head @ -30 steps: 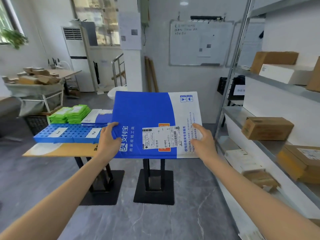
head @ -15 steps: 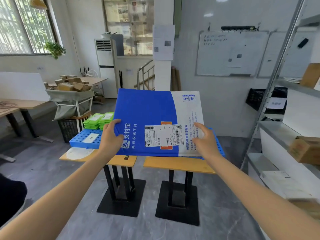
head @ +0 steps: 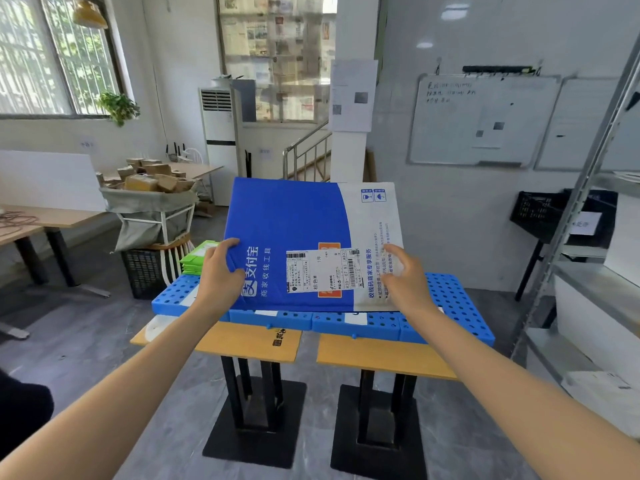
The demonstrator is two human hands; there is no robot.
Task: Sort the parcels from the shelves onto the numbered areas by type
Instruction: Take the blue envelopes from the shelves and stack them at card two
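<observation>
two hands on one blue-and-white mailer (head: 304,244): left hand (head: 221,275) and right hand (head: 403,278) each clamp an edge, holding it above the blue numbered trays (head: 453,303). i see green packets (head: 197,258) already sorted; this mailer not yet placed.

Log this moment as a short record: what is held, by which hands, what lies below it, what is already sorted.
held item: blue and white parcel, flat, shipping label facing up
left hand: grips the parcel's left edge
right hand: holds its right edge
below: blue perforated trays with white labels, on two orange tables
already sorted: green packets stacked at far left
placement: not yet set down
</observation>
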